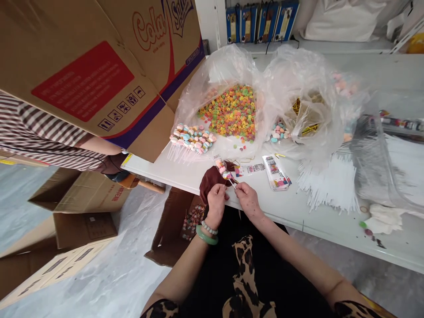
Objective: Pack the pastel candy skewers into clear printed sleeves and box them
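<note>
A marshmallow candy stick (222, 168) in a clear printed wrapper points away from me over the table's front edge. My right hand (249, 199) is closed on its white stick, fingertips pinched together. Just left of the stick, my left hand (217, 204), with a jade bangle and a bead bracelet, is also closed. What its fingers pinch is too small to make out. A dark red cloth (207, 182) lies beneath the candy. To the right rest a stack of printed clear wrappers (277, 173) and a single flat wrapper. Thin gold twist ties are scattered behind the candy.
Plastic bags hold ring candies (236, 115) and gold ties (310, 128). Finished-looking marshmallow sticks (192, 138) lie left; white sticks (329, 181) are heaped right. A big carton (99, 66) blocks the left, with a person behind it. An open box (168, 221) stands below the edge.
</note>
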`<control>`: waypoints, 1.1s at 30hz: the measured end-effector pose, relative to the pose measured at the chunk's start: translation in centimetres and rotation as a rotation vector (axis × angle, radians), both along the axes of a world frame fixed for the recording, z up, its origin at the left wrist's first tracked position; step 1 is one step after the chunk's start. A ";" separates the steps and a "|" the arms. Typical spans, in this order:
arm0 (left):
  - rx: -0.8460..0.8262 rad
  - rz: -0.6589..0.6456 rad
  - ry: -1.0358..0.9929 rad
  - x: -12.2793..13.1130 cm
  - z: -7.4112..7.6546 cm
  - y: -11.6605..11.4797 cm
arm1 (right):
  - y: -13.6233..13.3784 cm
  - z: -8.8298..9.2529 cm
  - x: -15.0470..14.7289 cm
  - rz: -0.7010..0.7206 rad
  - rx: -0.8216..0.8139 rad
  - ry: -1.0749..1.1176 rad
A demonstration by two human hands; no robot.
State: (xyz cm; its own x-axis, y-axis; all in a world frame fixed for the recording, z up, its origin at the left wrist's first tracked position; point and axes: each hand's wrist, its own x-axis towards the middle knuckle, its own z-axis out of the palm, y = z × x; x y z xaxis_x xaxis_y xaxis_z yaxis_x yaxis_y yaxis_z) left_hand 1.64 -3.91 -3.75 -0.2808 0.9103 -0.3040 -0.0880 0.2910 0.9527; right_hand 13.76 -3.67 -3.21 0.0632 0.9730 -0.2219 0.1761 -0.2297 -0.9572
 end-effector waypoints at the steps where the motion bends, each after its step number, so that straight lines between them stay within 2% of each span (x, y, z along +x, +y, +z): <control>1: 0.017 0.021 0.044 -0.1 0.1 0.0 | 0.0 0.4 -0.1 0.003 -0.052 0.090; 5: 0.069 0.026 0.314 -0.8 0.5 0.4 | -0.4 1.7 -0.2 0.039 -0.282 0.466; 8: 0.075 0.022 0.451 -1.3 0.8 0.4 | -0.6 2.2 -0.1 0.029 -0.324 0.526; 12: 0.091 0.009 0.467 -1.0 0.7 0.0 | -0.9 2.0 -0.6 -0.033 -0.279 0.453; 15: 0.104 0.012 0.422 -0.7 0.4 -0.1 | -1.1 2.2 -1.0 -0.001 -0.302 0.468; 22: 0.177 0.142 0.337 -0.7 -0.8 -0.4 | -1.4 2.6 -1.4 0.009 -0.337 0.460; 25: 0.197 0.099 0.386 -0.8 -0.7 -0.6 | -1.4 1.7 -1.2 0.013 -0.289 0.371; 28: 0.191 0.050 0.421 -0.7 -0.1 -1.1 | -1.4 0.7 -0.8 0.045 -0.101 0.093; 31: 0.179 -0.025 0.329 -0.3 0.7 -1.7 | -1.3 0.3 -0.5 0.104 0.073 -0.221; 33: 0.175 -0.096 0.248 0.0 1.0 -2.0 | -1.3 0.3 -0.4 0.130 0.102 -0.323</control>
State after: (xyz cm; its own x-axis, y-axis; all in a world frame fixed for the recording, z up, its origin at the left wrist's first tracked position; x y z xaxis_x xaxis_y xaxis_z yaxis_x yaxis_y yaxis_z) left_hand 1.59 -5.95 -2.71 -0.2372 0.9687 -0.0738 0.1732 0.1169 0.9779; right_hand 13.37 -5.00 -2.94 -0.0111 0.9936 -0.1123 0.4951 -0.0921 -0.8640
